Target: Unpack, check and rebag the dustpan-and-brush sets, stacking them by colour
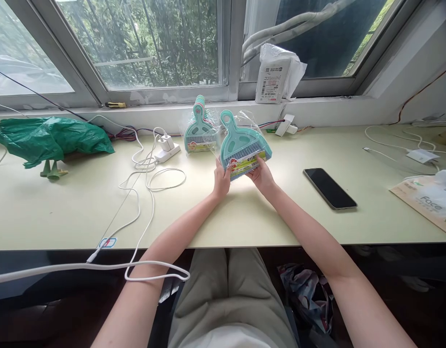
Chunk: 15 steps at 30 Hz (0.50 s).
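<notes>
A small teal dustpan-and-brush set in clear plastic wrap is held up over the pale desk, tilted with its handle away from me. My left hand grips its lower left corner. My right hand grips its lower right edge by the printed label. Both hands are closed on it. A stack of the same wrapped sets leans near the window sill just behind and to the left.
A black phone lies flat to the right. White charger and cables sprawl to the left, one hanging over the front edge. A green plastic bag sits far left. A tissue pack lies far right. A white parcel rests on the sill.
</notes>
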Tool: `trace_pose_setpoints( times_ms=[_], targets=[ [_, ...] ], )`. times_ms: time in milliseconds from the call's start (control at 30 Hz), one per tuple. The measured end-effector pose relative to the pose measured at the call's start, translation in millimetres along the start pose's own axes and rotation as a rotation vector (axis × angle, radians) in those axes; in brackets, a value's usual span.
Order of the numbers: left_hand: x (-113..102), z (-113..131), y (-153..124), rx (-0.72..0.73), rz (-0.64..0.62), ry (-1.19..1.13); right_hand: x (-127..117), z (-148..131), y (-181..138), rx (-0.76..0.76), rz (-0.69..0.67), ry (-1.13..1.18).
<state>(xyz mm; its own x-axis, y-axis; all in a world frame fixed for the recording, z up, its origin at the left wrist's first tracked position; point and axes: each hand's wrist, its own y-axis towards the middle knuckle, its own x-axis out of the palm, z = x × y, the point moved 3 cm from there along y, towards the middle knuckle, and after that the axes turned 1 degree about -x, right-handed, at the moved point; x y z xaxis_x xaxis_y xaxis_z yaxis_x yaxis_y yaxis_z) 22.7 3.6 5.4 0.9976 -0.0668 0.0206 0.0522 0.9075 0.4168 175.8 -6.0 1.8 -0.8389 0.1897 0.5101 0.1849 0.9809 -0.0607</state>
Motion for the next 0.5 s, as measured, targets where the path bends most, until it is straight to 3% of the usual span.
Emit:
trace_pose_setpoints(
  times_ms=[133,500],
  targets=[
    [1,2,-3,-0.024,-0.032,-0.028,-3,-5,1,-0.029,0.031,-0.018],
    [1,-1,-3,0.163,-0.045,0.089,-13,-1,11,-0.077,-0.042,0.018]
  ],
)
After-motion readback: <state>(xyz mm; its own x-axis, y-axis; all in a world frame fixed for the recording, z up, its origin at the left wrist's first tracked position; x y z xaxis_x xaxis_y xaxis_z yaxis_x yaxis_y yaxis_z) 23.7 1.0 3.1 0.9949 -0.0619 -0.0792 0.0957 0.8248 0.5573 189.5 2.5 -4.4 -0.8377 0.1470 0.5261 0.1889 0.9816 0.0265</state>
